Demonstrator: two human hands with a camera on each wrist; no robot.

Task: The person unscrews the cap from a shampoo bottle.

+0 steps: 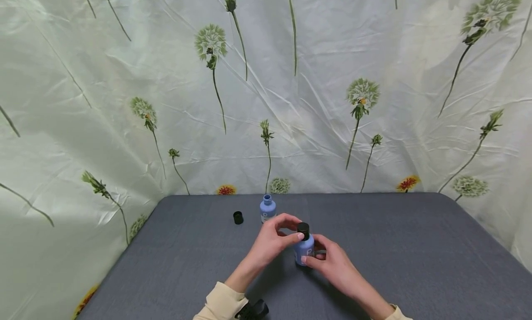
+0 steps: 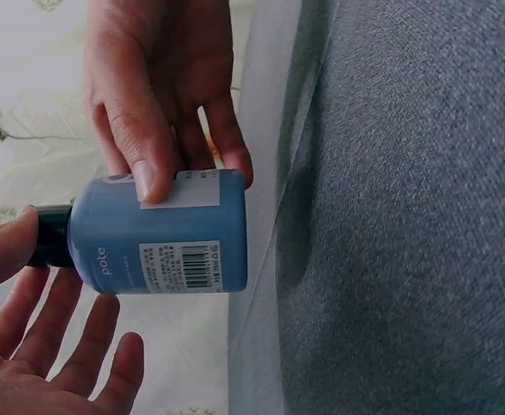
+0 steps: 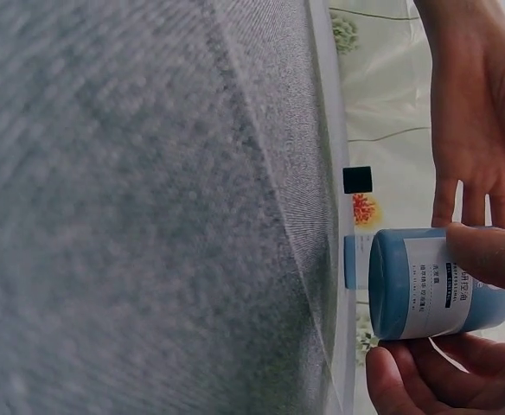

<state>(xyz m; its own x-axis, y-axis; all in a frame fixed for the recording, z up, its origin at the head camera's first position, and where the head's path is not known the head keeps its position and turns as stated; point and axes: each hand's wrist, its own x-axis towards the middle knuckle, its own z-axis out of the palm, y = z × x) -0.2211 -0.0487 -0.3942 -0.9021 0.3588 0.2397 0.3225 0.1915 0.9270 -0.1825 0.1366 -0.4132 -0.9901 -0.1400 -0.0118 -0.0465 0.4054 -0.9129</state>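
A blue bottle [image 1: 304, 251] with a black cap [image 1: 303, 229] stands upright between both hands, close over the grey tabletop. My left hand [image 1: 268, 241] pinches the cap between thumb and fingers, its other fingers spread beside the bottle's shoulder in the left wrist view. Lower down, my right hand [image 1: 336, 262] holds the bottle body, thumb in front and fingers behind. White printed labels and a barcode [image 2: 197, 266] show on the bottle's side. Past the left hand stands a second blue bottle [image 1: 268, 206], uncapped, its lower part partly hidden by that hand.
A loose black cap [image 1: 238, 217] lies left of the uncapped bottle. The grey cloth-covered table [image 1: 395, 246] ends at a white curtain [image 1: 316, 103] with dandelion prints, behind and along the sides. A black device [image 1: 253, 310] sits at the left wrist.
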